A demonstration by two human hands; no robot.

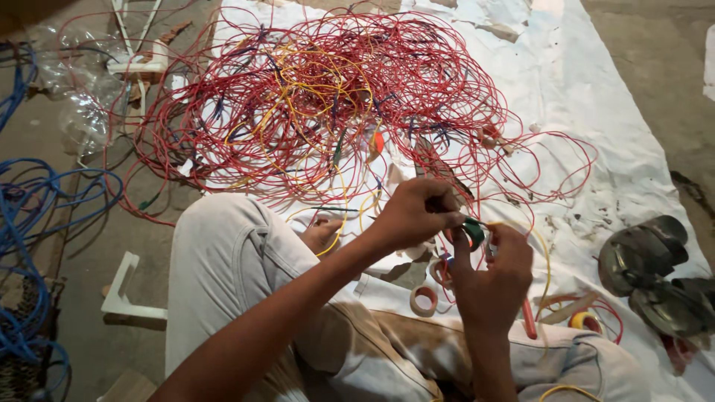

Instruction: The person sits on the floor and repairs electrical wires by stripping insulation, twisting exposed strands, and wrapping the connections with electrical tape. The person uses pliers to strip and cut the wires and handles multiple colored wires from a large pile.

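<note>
Bare concrete floor (97,246) runs under a crumpled white sheet (596,97), and a person sits on it with knees drawn up in pale trousers (231,260). At the centre, the left hand's fingers (439,205) are pinched closed on a small green piece (474,231), which looks like insulating tape at the end of a wire. Just beside it the right hand (488,279) closes around the same spot from below, its thumb touching the green piece; a red wire (527,316) hangs down from that grip. The left hand (410,216) sits slightly higher, wrist crossing over the knee.

Judging by the pinch, the step in hand seems to be wrapping or pressing tape around a wire joint, which calls for a steady hold on both sides of the joint.

Near the hands, two tape rolls lie on the sheet: a pale reddish tape roll (424,299) by the knee and a yellow tape roll (585,321) further right. Beyond them spreads a large tangle of red and yellow wires (328,104). Blue cable (30,223) coils on the floor at the left, and a dark metal fan part (655,275) rests at the right.
</note>
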